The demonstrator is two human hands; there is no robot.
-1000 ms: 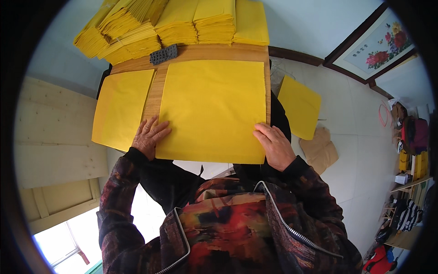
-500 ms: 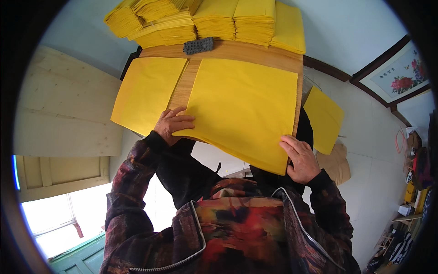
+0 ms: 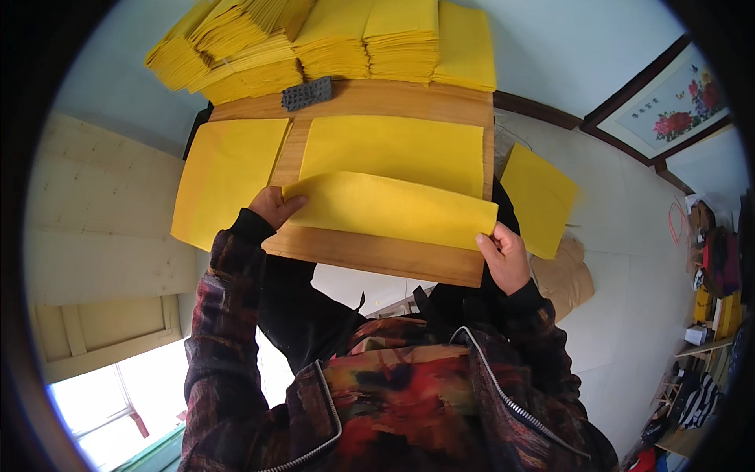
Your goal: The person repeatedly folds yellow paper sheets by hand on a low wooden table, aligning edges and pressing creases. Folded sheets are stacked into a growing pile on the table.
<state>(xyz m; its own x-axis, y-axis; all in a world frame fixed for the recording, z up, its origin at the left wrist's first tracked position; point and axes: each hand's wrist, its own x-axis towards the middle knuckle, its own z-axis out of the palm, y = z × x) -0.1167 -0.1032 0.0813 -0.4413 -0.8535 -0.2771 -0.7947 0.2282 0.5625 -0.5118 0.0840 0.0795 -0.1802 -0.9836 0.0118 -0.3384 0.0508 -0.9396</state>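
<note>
A large yellow paper sheet (image 3: pixel 393 153) lies on the wooden table, its near part lifted and folded back over itself toward the far side. My left hand (image 3: pixel 277 206) pinches the near left corner of the folded part between thumb and fingers. At the right corner, my right hand (image 3: pixel 506 256) grips the same flap, thumb on top. The flap stands a little raised, and whether it touches the layer beneath I cannot tell. To the left, beside my left hand, lies another flat pile of yellow paper (image 3: pixel 228 173).
Thick stacks of folded yellow paper (image 3: pixel 330 51) line the table's far edge. A dark grey textured block (image 3: pixel 307 94) sits before them. The wooden table (image 3: pixel 377 252) ends just short of my lap. More yellow paper (image 3: pixel 539 200) rests lower, off the table's right side, near a brown bag (image 3: pixel 568 275).
Both hands have lifted the sheet's near edge and carried it away from me, folding it over. Bare wood now shows along the table's near side. The view has shifted slightly.
</note>
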